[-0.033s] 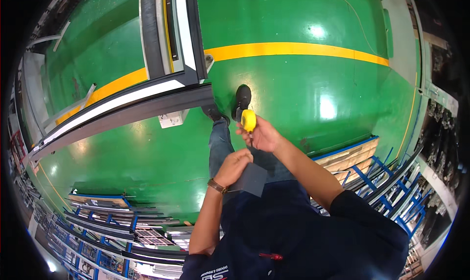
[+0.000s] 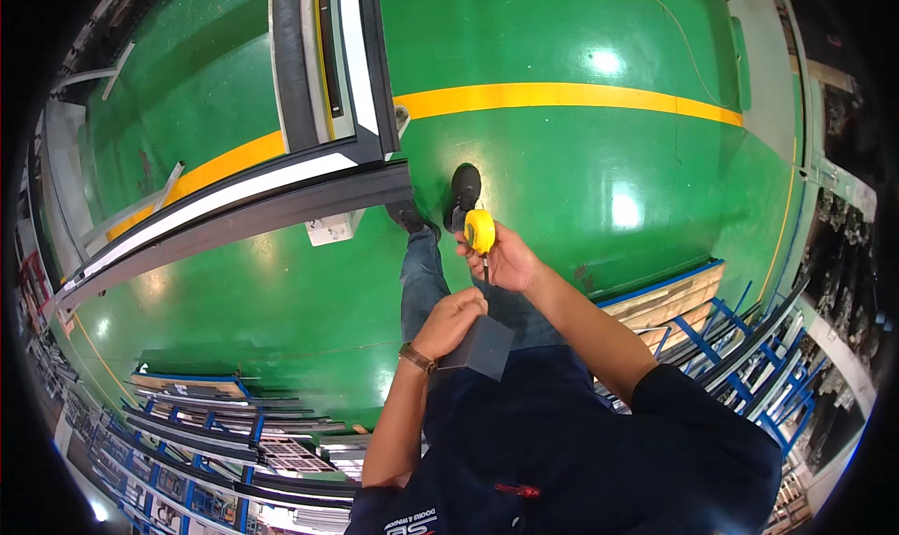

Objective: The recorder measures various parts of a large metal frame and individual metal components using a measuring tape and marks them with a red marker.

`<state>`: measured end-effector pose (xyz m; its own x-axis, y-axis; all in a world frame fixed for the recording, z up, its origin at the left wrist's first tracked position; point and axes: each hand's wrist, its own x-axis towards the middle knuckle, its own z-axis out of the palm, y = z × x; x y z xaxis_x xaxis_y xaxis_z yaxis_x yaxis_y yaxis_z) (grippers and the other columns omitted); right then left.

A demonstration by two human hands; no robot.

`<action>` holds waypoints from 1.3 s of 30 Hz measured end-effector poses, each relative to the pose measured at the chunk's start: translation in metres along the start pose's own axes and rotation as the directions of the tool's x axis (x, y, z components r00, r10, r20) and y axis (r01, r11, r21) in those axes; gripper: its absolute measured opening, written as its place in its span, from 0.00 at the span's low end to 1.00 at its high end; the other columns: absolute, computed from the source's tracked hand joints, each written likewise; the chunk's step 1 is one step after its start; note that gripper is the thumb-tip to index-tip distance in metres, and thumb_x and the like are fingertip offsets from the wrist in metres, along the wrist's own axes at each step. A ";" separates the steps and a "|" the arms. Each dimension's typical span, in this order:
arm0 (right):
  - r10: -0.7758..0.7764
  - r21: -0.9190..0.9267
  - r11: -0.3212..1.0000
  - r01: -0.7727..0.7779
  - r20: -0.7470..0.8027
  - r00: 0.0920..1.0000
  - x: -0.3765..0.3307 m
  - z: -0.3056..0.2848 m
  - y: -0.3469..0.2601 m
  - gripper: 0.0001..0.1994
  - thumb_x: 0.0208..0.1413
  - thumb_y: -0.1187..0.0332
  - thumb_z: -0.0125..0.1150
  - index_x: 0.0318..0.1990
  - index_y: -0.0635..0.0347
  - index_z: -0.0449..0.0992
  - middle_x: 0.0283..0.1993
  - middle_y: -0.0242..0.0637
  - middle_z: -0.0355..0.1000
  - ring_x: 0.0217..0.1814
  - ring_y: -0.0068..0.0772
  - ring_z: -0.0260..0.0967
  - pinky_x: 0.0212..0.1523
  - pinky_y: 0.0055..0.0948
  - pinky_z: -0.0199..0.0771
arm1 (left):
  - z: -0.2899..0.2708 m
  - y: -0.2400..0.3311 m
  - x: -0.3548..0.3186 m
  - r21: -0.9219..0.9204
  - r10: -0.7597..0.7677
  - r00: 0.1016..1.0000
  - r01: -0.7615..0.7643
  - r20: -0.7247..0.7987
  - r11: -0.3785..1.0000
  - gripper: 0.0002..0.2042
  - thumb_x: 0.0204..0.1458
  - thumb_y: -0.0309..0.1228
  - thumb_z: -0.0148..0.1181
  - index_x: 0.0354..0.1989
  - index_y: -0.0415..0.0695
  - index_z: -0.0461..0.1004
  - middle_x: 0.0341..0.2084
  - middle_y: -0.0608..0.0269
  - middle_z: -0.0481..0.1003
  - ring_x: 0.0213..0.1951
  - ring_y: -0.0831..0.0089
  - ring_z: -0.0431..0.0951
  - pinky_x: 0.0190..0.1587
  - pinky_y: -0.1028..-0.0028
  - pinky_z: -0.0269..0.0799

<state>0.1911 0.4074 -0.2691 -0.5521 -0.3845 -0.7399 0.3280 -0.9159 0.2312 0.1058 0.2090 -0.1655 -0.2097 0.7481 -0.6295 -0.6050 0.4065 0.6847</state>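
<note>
My right hand [image 2: 509,259] is closed around a yellow tape measure [image 2: 480,230], held out in front of my thighs. A short dark strip [image 2: 486,273] with a pale spot runs from the tape measure towards my left hand [image 2: 449,322]. That hand is closed on a dark grey, square-faced block [image 2: 480,346] near my waist; its fingers curl over the block's far edge and partly hide it. Whether the strip touches the left fingers I cannot tell.
To the far left stands a large dark frame [image 2: 234,203] with white strips, its corner near my left shoe [image 2: 409,219]. A white block [image 2: 334,229] shows beneath it. Racks of long profiles [image 2: 201,432] stand behind me left and right. A yellow line [image 2: 571,94] crosses the green floor.
The grey block has tilted slightly, so more of its side shows. Both hands and the tape measure have shifted a little.
</note>
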 end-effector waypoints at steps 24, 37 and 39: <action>0.121 -0.989 -0.095 -0.109 -0.120 0.985 -0.031 0.102 -0.059 0.58 0.54 0.55 0.68 0.82 0.52 0.30 0.54 0.48 0.72 0.57 0.47 0.71 0.59 0.39 0.70 | -0.031 -0.039 0.065 -0.367 -0.062 0.990 0.010 -0.130 0.930 0.17 0.70 0.41 0.57 0.57 0.41 0.76 0.39 0.71 0.78 0.38 0.85 0.73 0.42 0.80 0.70; -0.091 -0.986 0.065 -0.153 -0.159 0.983 -0.093 0.037 -0.162 0.22 0.59 0.68 0.65 0.62 0.56 0.76 0.46 0.32 0.74 0.47 0.25 0.70 0.49 0.28 0.72 | -0.042 -0.054 0.107 -0.661 -0.345 0.823 -0.048 -0.451 0.749 0.12 0.66 0.39 0.63 0.35 0.45 0.75 0.24 0.68 0.75 0.20 0.76 0.75 0.21 0.76 0.68; -0.167 -0.976 0.093 -0.195 -0.208 0.964 -0.105 0.026 -0.180 0.21 0.59 0.67 0.64 0.61 0.55 0.77 0.45 0.31 0.74 0.44 0.23 0.69 0.45 0.28 0.72 | -0.039 -0.047 0.116 -0.686 -0.418 0.793 0.001 -0.444 0.728 0.14 0.68 0.43 0.59 0.35 0.46 0.76 0.22 0.69 0.74 0.18 0.78 0.71 0.19 0.75 0.64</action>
<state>0.1706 0.6098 -0.2165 -0.4272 -0.1939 -0.8831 0.8866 0.1018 -0.4512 0.0798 0.2560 -0.2846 -0.2539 0.1901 -0.9484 -0.9671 -0.0631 0.2463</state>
